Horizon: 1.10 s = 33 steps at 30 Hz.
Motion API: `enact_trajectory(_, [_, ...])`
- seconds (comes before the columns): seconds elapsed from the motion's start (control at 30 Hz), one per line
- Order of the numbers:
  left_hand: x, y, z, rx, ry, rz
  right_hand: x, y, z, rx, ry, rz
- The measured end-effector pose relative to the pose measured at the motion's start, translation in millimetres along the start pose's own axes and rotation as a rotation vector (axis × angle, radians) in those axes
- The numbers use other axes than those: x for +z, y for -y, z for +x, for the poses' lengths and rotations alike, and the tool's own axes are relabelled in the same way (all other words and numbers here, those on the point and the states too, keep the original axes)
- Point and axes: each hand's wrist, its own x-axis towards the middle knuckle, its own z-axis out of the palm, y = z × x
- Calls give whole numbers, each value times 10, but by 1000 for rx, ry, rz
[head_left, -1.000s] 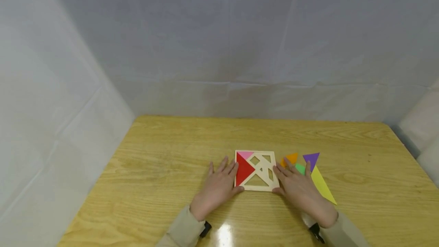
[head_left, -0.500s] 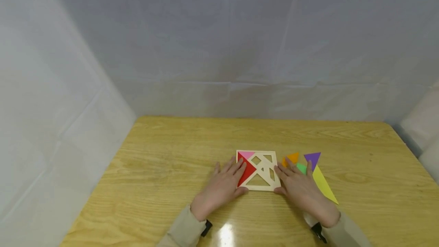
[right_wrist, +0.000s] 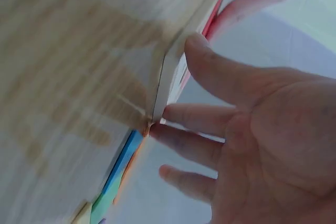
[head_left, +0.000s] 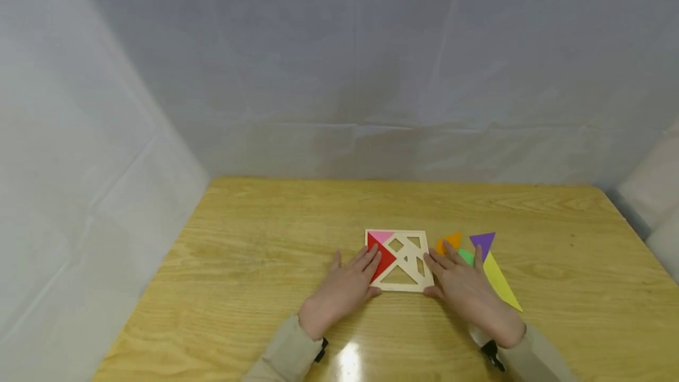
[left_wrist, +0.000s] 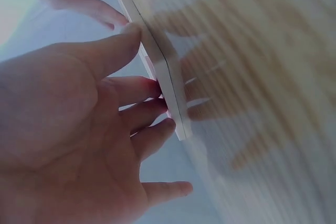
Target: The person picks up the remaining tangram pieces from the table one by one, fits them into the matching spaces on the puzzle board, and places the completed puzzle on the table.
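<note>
A square wooden tangram board (head_left: 398,288) lies flat on the table, its cut-outs showing wood at the right and front. Seated in it are a red triangle (head_left: 388,259) and a pink triangle (head_left: 380,236). My left hand (head_left: 339,293) rests its straight fingertips on the red triangle, with the thumb at the board's near left corner. At the opposite side, my right hand (head_left: 469,293) touches the board's right edge with fingertips and thumb, fingers extended. Part of the red triangle is hidden under the left fingers.
Loose pieces lie around and beneath the right hand: orange (head_left: 452,241), green (head_left: 466,256), purple (head_left: 483,240) and yellow (head_left: 500,285). A blue piece (right_wrist: 122,161) shows in the right wrist view. White sheeting (head_left: 339,75) hangs behind the wooden table (head_left: 254,240).
My left fingers have shifted right, from the board's left edge onto the red triangle. The right hand stays at the right edge; the loose pieces lie as before.
</note>
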Motion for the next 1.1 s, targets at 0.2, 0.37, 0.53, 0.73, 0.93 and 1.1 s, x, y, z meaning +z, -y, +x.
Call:
enact_trajectory(0.2, [2,-25,20,-3,-20,-10,-146,-224,35,-76,-99,64])
enact_trajectory(0.37, [-15,-54,20,-4,-19,-16,-363,-489,-26,-51,-310,117])
enact_trajectory(0.53, [-2,-75,19,0,-11,1,-390,-723,-169,-12,-273,152])
enact_trajectory(0.73, [15,-76,16,-5,-14,4,-256,-1001,-280,-117,-153,97])
enact_trajectory(0.93, [12,-77,9,-7,-20,4,-165,-1167,-315,-195,-146,96])
enact_trajectory(1.1, [14,-77,10,-6,-21,-1,-112,-1216,-314,-185,-82,119])
